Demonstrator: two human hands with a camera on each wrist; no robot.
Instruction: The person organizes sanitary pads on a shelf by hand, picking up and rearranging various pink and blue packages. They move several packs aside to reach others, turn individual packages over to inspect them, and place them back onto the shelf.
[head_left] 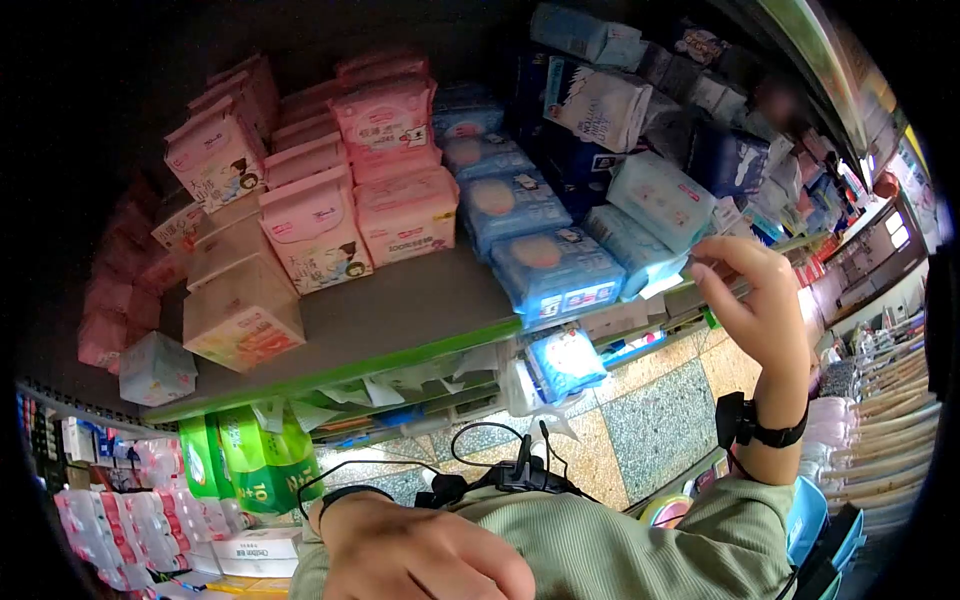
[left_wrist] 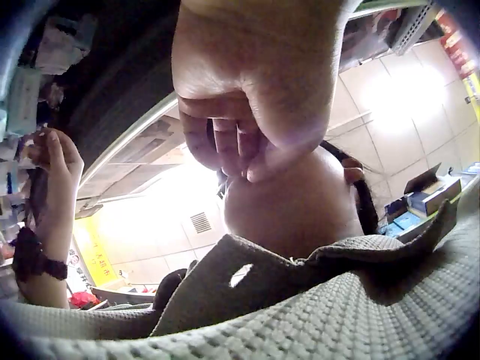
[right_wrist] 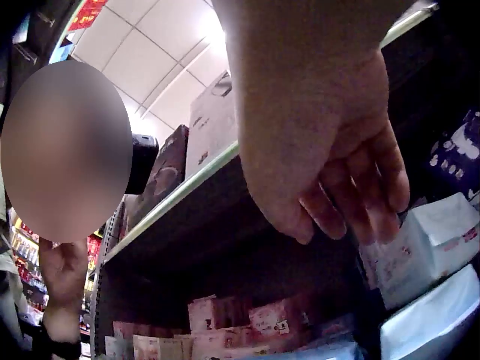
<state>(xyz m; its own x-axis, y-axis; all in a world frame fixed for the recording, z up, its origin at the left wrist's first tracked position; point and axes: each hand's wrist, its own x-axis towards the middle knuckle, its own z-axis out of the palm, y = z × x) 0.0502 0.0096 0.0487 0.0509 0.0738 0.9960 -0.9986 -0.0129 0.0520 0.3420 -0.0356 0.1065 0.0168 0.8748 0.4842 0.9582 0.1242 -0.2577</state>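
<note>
My right hand [head_left: 755,295] reaches to the shelf edge, its fingertips right at a pale teal soft pack [head_left: 660,200] that lies on another teal pack [head_left: 632,250]. In the right wrist view the right hand's fingers [right_wrist: 360,187] are loosely bent, and their tips overlap the side of a pale pack [right_wrist: 420,251]. My left hand [head_left: 420,550] is raised in front of the body, back of the hand up. The left wrist view shows the left hand [left_wrist: 251,97] close to the chin, fingers loosely curled and holding nothing.
Blue packs [head_left: 555,270] stand left of the teal ones, then pink packs [head_left: 405,215] and a beige pack [head_left: 243,310]. The shelf's green front edge [head_left: 430,357] runs below them. Green paper rolls [head_left: 265,460] hang lower left. Dark blue packs [head_left: 727,155] are further right.
</note>
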